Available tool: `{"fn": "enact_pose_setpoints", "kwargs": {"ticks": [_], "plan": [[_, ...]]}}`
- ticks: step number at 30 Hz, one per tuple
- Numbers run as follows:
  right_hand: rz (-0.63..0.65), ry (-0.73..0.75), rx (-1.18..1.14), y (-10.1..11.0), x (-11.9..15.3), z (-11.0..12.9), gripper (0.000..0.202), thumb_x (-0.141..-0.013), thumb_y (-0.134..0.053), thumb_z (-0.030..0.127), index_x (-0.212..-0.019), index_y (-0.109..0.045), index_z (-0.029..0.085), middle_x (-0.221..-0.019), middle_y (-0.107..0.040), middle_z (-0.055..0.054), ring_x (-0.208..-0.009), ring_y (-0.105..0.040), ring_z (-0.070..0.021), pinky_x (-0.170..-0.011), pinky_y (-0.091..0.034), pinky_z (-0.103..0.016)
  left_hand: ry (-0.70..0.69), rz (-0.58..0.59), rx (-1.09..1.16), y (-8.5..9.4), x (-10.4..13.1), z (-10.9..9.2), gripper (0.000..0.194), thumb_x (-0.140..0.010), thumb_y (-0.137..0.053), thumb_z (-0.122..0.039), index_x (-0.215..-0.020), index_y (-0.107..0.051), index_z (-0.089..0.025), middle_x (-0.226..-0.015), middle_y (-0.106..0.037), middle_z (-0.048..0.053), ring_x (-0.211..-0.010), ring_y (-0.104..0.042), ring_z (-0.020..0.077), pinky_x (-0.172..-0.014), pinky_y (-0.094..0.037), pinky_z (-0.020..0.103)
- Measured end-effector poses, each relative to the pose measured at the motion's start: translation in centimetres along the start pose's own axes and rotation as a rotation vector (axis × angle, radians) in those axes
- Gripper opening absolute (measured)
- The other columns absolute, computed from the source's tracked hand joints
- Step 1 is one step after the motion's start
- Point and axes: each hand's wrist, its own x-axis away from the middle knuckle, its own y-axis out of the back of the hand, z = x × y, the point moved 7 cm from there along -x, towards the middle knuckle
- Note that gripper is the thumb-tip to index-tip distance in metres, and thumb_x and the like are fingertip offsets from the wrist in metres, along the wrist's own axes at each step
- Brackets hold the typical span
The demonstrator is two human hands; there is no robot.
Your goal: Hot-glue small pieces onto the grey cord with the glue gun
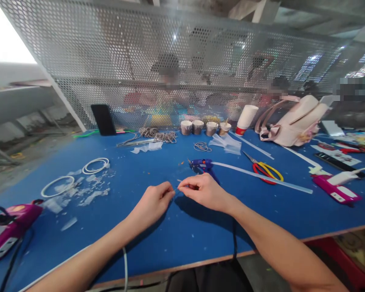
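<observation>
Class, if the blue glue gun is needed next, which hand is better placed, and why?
Probably the right hand: it is close by the glue gun, on its near side; the left hand is farther away.

From six o'clock, the head camera looks down closely over the blue table, facing the perforated screen at twelve.

No legible text, labels, brands, numbers or signs.
</observation>
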Motion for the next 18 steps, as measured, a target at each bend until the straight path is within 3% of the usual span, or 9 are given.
{"fn": "enact_pose_setpoints", "kwargs": {"ticks": [4, 7, 10, 14, 18], "plan": [[-0.111, 0.155, 0.194, -0.8, 1.0, 1.5, 0.019, -0.085, -0.054, 0.021, -0.087, -0.072, 0.019, -0.078, -0.074, -0.003, -0.064, -0.062, -0.0135, -0.065, -0.038, -0.025, 0.1, -0.162, 0.257, 1.0, 0.0, 0.4, 0.019, -0.075, -0.055, -0.031, -0.06, -0.055, -0.018, -0.048, -0.042, -0.006, -0.047, -0.036, 0.0098, -0.046, -0.027, 0.021], [-0.107, 0.155, 0.221, -2.1, 1.5, 1.3, 0.021, -0.088, -0.051, 0.021, -0.094, -0.071, 0.022, -0.087, -0.075, -0.003, -0.069, -0.066, -0.0154, -0.065, -0.038, -0.026, 0.219, -0.166, 0.592, 0.4, 0.2, 1.1, 0.021, -0.074, -0.06, -0.038, -0.068, -0.054, -0.019, -0.045, -0.034, -0.01, -0.039, -0.027, 0.0067, -0.038, -0.02, 0.019], [-0.091, 0.126, 0.218, -3.0, 1.6, 0.9, 0.023, -0.088, -0.049, 0.019, -0.098, -0.069, 0.024, -0.09, -0.075, -0.003, -0.071, -0.067, -0.0163, -0.067, -0.038, -0.027, 0.262, -0.155, 0.82, -0.2, 0.4, 1.5, 0.025, -0.07, -0.067, -0.04, -0.07, -0.054, -0.018, -0.047, -0.035, -0.01, -0.038, -0.022, 0.0035, -0.036, -0.016, 0.016], [-0.056, 0.123, 0.257, -3.7, 1.5, 0.9, 0.023, -0.089, -0.047, 0.017, -0.096, -0.068, 0.024, -0.086, -0.075, -0.002, -0.066, -0.066, -0.016, -0.066, -0.038, -0.026, 0.269, -0.117, 0.898, -0.6, 0.4, 1.5, 0.025, -0.071, -0.066, -0.04, -0.072, -0.057, -0.017, -0.042, -0.031, -0.011, -0.038, -0.019, 0.003, -0.035, -0.016, 0.014], [-0.005, 0.142, 0.358, -4.4, 1.8, 1.4, 0.022, -0.089, -0.046, 0.016, -0.096, -0.066, 0.022, -0.079, -0.074, -0.002, -0.063, -0.065, -0.0157, -0.064, -0.036, -0.026, 0.257, -0.139, 0.936, -0.4, 0.3, 1.4, 0.025, -0.07, -0.068, -0.036, -0.069, -0.054, -0.017, -0.054, -0.048, -0.007, -0.038, -0.024, 0.0014, -0.034, -0.017, 0.012]]}}
